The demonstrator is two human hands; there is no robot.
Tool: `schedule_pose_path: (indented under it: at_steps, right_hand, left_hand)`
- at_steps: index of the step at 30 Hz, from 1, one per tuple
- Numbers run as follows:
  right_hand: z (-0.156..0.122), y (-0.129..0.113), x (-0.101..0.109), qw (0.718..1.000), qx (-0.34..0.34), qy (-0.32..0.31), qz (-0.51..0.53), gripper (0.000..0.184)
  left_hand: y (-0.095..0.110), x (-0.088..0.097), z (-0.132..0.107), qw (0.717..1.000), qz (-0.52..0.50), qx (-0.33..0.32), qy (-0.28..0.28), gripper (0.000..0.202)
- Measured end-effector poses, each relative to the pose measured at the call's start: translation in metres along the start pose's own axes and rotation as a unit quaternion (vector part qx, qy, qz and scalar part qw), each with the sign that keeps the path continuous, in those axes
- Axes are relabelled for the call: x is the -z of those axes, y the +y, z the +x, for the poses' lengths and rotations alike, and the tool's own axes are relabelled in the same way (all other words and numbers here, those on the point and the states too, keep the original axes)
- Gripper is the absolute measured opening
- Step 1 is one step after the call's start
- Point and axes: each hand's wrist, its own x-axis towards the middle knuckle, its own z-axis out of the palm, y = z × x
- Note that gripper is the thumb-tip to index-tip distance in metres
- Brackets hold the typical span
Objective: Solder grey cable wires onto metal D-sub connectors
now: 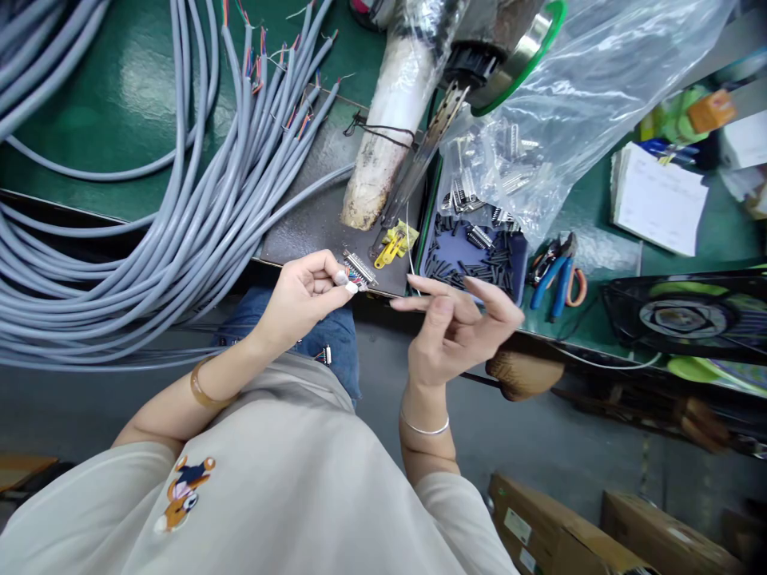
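At the bench edge, my left hand (311, 289) pinches a multi-pin connector (360, 270) with coloured wires at its back. The thumb and index tips wear whitish covers. To its right, my right hand (455, 319) hovers before the blue tray with fingers stretched apart. A thin pale wire (410, 239) hangs down by its fingertips; whether they touch it I cannot tell. Just beyond the connector lies a yellow clip-like piece (395, 243), beneath a slotted metal bar (428, 152). The blue tray (520, 267) contains many small black sleeves and a loose connector (479, 236).
Bundled grey cables (221, 216) with stripped ends cover the left side. A wrapped white tube (383, 128) and a green-rimmed spool (527, 56) stand behind. A plastic bag (575, 96) of connectors, blue-handled pliers (558, 283), a paper stack (659, 196) and a black fan (689, 315) lie right.
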Motion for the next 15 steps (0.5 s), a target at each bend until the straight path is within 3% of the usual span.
schedule_pose_path:
  at_steps: [5,15]
  right_hand:
    - [0.001,0.003,-0.010,0.989,-0.070,-0.130,-0.014,0.003]
    - [0.014,0.004,-0.020,0.990,-0.070,-0.123,0.027,0.011]
  left_hand:
    - [0.003,-0.002,0.009,1.000,-0.011,0.006,0.003,0.027]
    - [0.007,-0.010,0.020,0.997,0.016,-0.063,0.035,0.020]
